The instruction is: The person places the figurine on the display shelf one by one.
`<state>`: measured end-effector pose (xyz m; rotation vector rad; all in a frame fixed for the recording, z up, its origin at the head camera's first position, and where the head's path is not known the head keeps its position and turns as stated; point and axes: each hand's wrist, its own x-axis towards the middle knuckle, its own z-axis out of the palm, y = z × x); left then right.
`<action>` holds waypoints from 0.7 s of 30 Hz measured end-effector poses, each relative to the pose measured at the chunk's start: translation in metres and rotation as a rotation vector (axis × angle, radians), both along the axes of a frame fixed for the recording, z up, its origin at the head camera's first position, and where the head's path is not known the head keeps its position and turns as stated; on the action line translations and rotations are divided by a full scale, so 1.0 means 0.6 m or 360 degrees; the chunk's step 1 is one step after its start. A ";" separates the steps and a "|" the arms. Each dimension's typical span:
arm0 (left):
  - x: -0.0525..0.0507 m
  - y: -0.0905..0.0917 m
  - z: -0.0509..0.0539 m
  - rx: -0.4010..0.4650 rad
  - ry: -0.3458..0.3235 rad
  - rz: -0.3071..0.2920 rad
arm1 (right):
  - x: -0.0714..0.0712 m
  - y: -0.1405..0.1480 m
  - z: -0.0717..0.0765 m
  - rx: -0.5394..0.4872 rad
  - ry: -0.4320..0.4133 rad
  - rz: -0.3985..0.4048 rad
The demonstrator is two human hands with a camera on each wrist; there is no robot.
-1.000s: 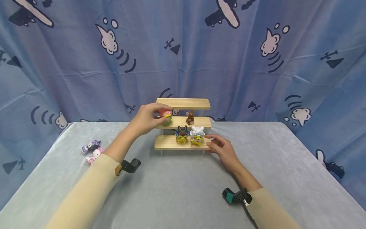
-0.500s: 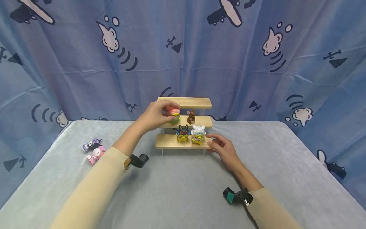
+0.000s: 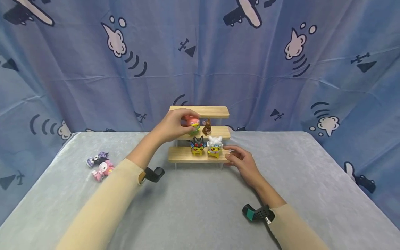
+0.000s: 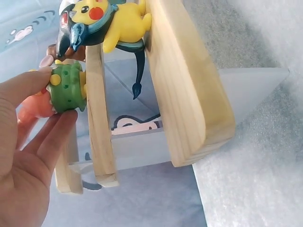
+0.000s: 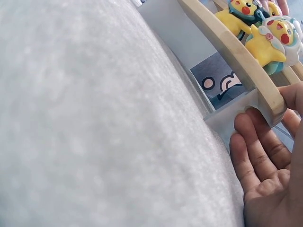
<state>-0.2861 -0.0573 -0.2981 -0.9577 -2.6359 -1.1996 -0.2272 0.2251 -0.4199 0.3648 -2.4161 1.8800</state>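
On the middle tier of a three-tier wooden shelf [image 3: 181, 155], my left hand [image 3: 171, 125] pinches a pink-and-green figure [image 3: 193, 124]. In the left wrist view its green body [image 4: 67, 87] is between thumb and fingers, its base against or very near the board. Just right of it stands a brown figure [image 3: 207, 127]. A black-eared yellow figure [image 3: 198, 146] and a white-hooded yellow figure [image 3: 214, 146] stand on the bottom tier. My right hand [image 3: 245, 164] grips the right end of the bottom board [image 5: 265, 97], fingers beneath it.
A purple-and-black figure [image 3: 98, 159] and a pink figure [image 3: 103, 170] lie on the grey cloth-covered table [image 3: 200, 208] at the left. The top board [image 3: 212, 111] holds nothing visible. A blue patterned curtain [image 3: 200, 62] hangs behind.
My left hand has moved right along the middle tier with the pink-and-green figure, bringing it close to the brown one. My right hand stays at the bottom board's end.
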 end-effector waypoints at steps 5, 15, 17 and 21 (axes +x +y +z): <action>0.000 0.001 0.002 -0.0003 -0.0014 -0.0019 | 0.000 0.000 0.001 -0.0006 -0.0001 0.0003; -0.003 0.009 0.001 -0.0030 0.0042 -0.0069 | 0.000 -0.001 0.003 -0.0011 -0.0008 0.0003; -0.005 0.010 0.002 -0.0046 0.0047 -0.0065 | 0.000 -0.001 0.003 -0.0012 -0.0008 0.0002; -0.009 0.015 0.004 -0.0073 0.0012 -0.0051 | -0.001 -0.002 0.002 -0.0014 -0.0017 -0.0001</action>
